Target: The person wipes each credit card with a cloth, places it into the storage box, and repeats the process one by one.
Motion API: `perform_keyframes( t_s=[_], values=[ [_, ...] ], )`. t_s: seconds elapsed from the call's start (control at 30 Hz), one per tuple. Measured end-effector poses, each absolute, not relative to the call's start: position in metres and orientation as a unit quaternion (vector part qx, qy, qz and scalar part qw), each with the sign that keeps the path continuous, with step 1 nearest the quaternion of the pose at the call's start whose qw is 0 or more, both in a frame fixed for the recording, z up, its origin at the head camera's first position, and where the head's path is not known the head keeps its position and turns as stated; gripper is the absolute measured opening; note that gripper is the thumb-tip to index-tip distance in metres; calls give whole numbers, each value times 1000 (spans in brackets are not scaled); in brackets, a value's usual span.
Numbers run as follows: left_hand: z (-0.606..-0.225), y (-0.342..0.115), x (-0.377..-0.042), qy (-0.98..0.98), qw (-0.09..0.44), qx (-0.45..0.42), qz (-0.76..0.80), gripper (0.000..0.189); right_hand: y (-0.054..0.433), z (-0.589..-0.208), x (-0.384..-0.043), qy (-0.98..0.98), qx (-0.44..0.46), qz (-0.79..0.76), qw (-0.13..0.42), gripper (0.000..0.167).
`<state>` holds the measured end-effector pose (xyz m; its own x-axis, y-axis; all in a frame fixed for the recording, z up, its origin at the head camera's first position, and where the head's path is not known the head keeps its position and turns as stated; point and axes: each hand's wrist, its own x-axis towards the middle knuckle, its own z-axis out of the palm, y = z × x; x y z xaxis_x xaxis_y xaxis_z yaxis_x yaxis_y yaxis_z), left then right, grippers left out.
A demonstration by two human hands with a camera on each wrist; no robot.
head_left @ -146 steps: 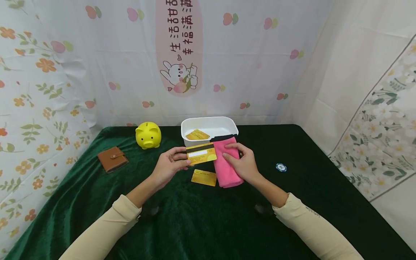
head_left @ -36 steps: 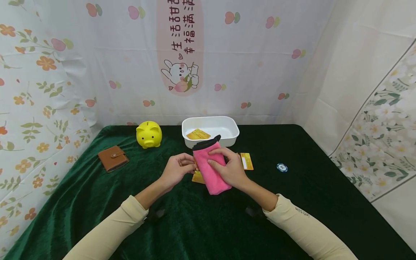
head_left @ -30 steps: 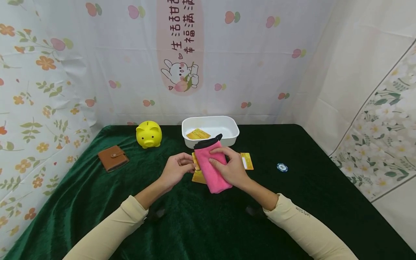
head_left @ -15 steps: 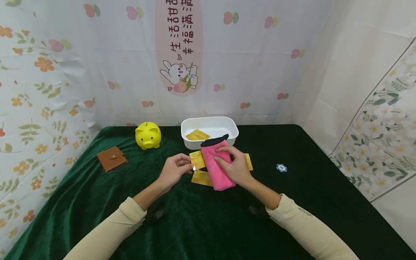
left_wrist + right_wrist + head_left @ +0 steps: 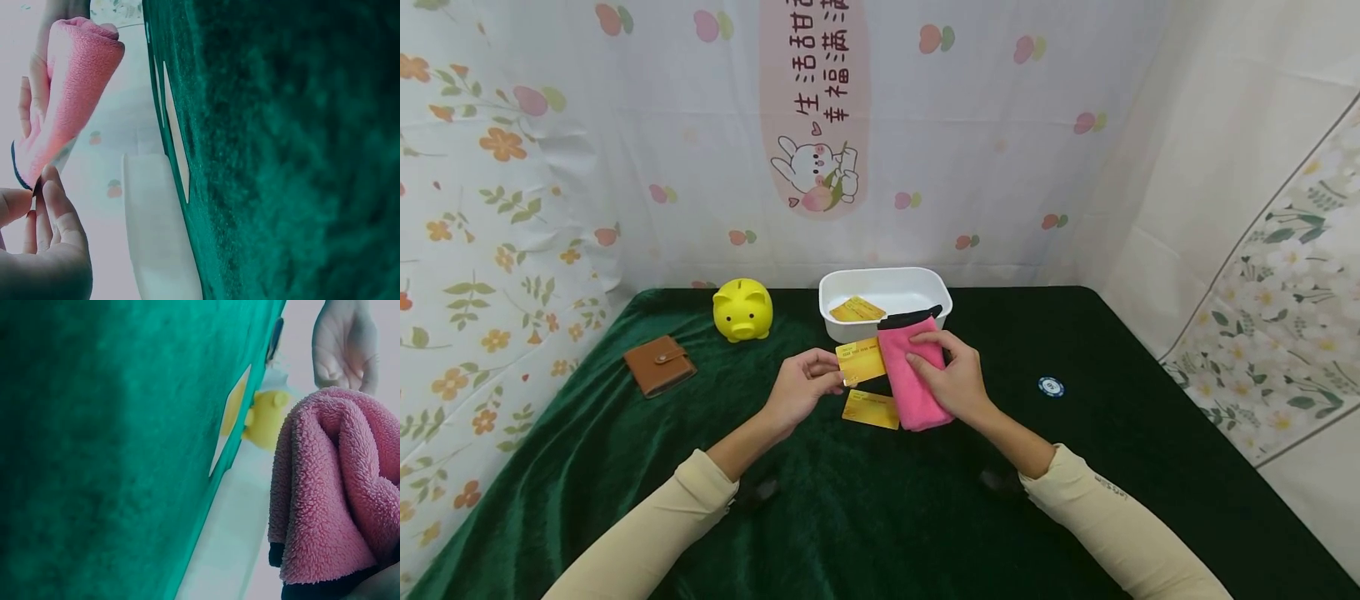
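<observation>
My left hand (image 5: 805, 387) pinches a gold bank card (image 5: 861, 361) by its left edge, its numbered face toward the head camera. A folded pink towel (image 5: 913, 375) with a black border is gripped in my right hand (image 5: 955, 375), and it covers the card's right end. In the left wrist view, thumb and fingertips (image 5: 50, 175) meet at the card's thin edge, close to the towel (image 5: 81, 75). The right wrist view shows the towel's thick folds (image 5: 337, 487), with the left hand (image 5: 344, 350) beyond. Below the held card, another gold card (image 5: 871, 410) lies on the table.
A white tray (image 5: 925, 327) with gold cards (image 5: 857, 309) inside stands behind the hands. A yellow piggy bank (image 5: 742, 311) and brown wallet (image 5: 660, 367) are at left. A blue-white poker chip (image 5: 1051, 387) lies at right on the green cloth (image 5: 1112, 467).
The towel has slid rightward across the held card, uncovering most of it. Nearly five seconds ago, the held card showed its striped back. The card right of the towel is now hidden from view.
</observation>
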<state>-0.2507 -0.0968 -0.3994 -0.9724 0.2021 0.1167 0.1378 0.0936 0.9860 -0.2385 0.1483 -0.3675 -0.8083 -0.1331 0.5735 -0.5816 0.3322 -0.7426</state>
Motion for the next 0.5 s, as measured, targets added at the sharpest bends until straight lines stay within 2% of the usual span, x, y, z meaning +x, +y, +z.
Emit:
perform_keyframes(
  t_s=[0.5],
  values=[
    [-397, -98, -263, 662, 25, 64, 747, 26, 163, -362, -239, -817, 168, 525, 172, 22]
  ],
)
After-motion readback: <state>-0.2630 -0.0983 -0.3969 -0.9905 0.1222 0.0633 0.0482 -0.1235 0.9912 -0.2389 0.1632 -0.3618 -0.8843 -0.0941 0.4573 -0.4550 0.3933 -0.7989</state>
